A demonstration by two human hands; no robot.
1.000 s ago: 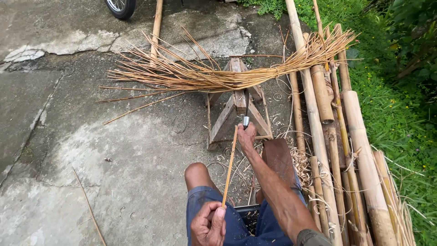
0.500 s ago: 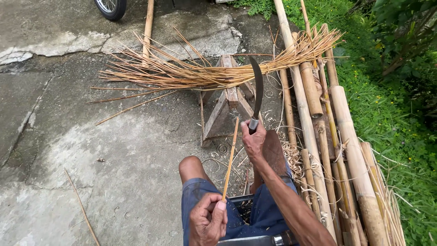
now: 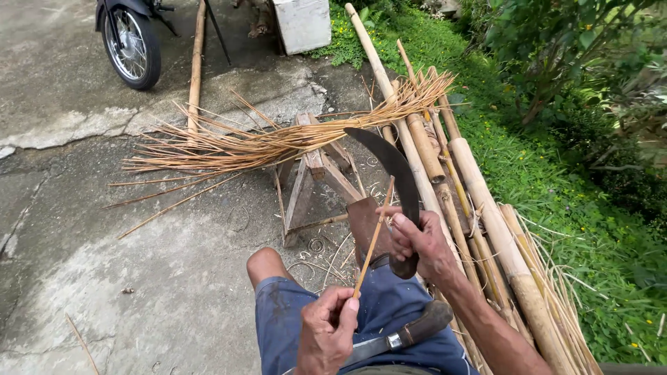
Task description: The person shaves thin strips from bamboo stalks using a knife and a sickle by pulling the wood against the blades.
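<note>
My right hand (image 3: 422,243) grips the handle of a curved dark sickle knife (image 3: 390,167), blade raised and pointing up and left, its edge against a thin bamboo strip (image 3: 374,237). My left hand (image 3: 328,328) pinches the strip's near end above my lap. The strip slants up to the right, meeting the blade by my right thumb. A second knife (image 3: 406,335) with a dark handle lies across my blue shorts (image 3: 379,312).
A bundle of thin bamboo strips (image 3: 264,147) lies over a small wooden trestle (image 3: 313,173). Thick bamboo poles (image 3: 479,201) are stacked on the right beside grass. A motorbike wheel (image 3: 132,45), a white box (image 3: 303,22) and a pole (image 3: 196,62) stand farther off on concrete.
My right hand has drawn the sickle knife back toward me and raised its blade. The view has tilted up, showing the wheel and box.
</note>
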